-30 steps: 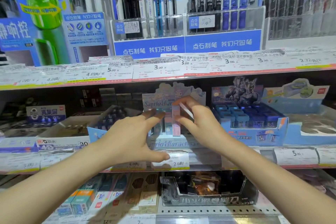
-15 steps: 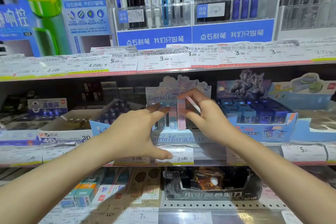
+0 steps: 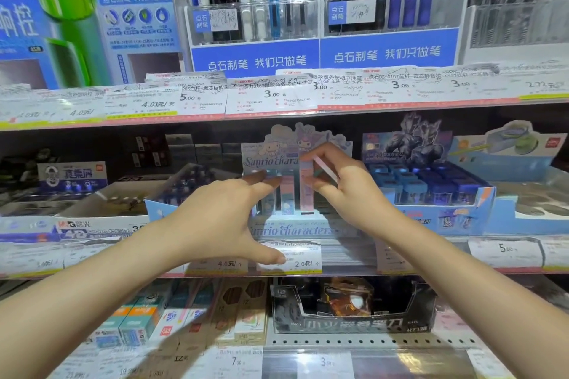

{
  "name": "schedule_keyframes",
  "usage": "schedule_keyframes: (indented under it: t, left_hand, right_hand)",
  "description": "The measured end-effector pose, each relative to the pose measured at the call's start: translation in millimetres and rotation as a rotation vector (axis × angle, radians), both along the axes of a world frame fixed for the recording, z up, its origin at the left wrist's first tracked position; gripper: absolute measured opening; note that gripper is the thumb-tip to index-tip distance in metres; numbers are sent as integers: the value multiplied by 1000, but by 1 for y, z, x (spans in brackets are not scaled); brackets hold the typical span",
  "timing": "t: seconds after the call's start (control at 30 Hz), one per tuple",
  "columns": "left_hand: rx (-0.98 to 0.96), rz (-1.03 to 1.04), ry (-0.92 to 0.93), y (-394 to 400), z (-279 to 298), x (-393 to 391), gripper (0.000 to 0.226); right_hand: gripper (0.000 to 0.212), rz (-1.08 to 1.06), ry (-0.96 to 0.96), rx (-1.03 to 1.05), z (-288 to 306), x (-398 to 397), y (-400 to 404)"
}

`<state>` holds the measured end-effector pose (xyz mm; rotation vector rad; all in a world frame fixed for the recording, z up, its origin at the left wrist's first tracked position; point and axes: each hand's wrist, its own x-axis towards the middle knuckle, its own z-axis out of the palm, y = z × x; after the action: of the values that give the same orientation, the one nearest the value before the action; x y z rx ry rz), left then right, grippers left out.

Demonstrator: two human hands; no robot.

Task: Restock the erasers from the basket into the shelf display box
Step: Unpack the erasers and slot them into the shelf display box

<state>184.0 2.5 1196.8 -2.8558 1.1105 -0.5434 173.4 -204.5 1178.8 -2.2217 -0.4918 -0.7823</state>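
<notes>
Stationery shelves fill the view, their front edges lined with glossy paper price tags. At the middle shelf stands the pastel cardboard display box [image 3: 289,226], printed "Sanrio characters", with a die-cut cartoon backboard. Upright in it are slim rectangular erasers [image 3: 287,194] in smooth pink-and-mint wrappers. The right hand [image 3: 348,191] pinches the tallest pink eraser [image 3: 306,184] with curled fingers [image 3: 317,186], just right of the box's centre, its lower end down among the others; a second thin pink stick lies slanted across that hand's fingers. The left hand [image 3: 221,218] reaches from the box's left — fingers straight, tips touching the erasers, thumb spread down over the price tag [image 3: 303,258] below the box. Right of the box sits a blue carton [image 3: 431,212] of squarish blue blocks.
</notes>
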Motion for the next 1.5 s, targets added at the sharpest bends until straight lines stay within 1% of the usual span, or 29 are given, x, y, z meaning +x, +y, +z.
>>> schedule_keyframes:
  t: [0.17,0.37,0.47,0.6,0.83,0.9,0.97,1.03,1.07,1.1,1.13,1.17,1.23,1.3,1.33,1.37,1.4,1.43,1.5]
  left_hand:
    - [8,-1,-2,-1,1,0,111]
    - [-8,-19,-19,0,0,2,110]
    - [-11,-32,-29,0,0,3,111]
    - [-11,-40,-22,0,0,4,111]
    - [-14,-40,-29,0,0,2,106]
    - [-30,-40,10,-1,2,2,100]
    - [-53,-38,45,-1,5,3,96]
    - [-94,-41,-12,-3,6,2,96]
    - [-147,-51,-62,-4,5,0,93]
    - [-223,-74,-92,-6,5,-4,88]
    - [-314,-112,-87,-7,4,-8,81]
    - [-411,-155,-45,-10,5,-13,72]
    - [-620,-252,131,-15,9,-22,51]
    - [-802,-301,364,-21,15,-30,28]
    - [-881,-306,475,-23,19,-34,18]
    - [-940,-293,568,-25,22,-36,11]
    - [-976,-271,642,-26,25,-37,11]
    - [-982,-244,707,-27,26,-37,18]
    - [-931,-193,818,-28,29,-37,25]
  right_hand:
    - [22,-33,-10,-36,0,4,0]
    - [16,-11,20,-52,-12,2,0]
    - [13,-43,-55,-76,-13,4,-1]
    - [21,-91,-48,-127,-15,4,-2]
    - [22,-93,-34,-131,-14,1,0]
    - [22,-105,-9,-135,-12,-2,0]
    - [19,-130,-30,-137,-10,-8,2]
    - [14,-133,-77,-85,-10,-18,7]
    - [13,-106,-71,-25,-9,-24,10]
    - [13,-52,-21,77,-8,-29,14]
    - [13,33,74,218,-7,-35,18]
    - [18,147,205,385,-4,-39,21]
    - [31,388,466,677,-3,-46,24]
    - [33,570,618,834,-3,-49,24]
    - [33,618,654,841,-3,-50,23]
    - [37,619,666,793,-5,-49,23]
    - [44,569,654,687,-6,-49,23]
    - [50,482,616,544,-7,-48,23]
    - [48,336,489,297,-10,-47,24]
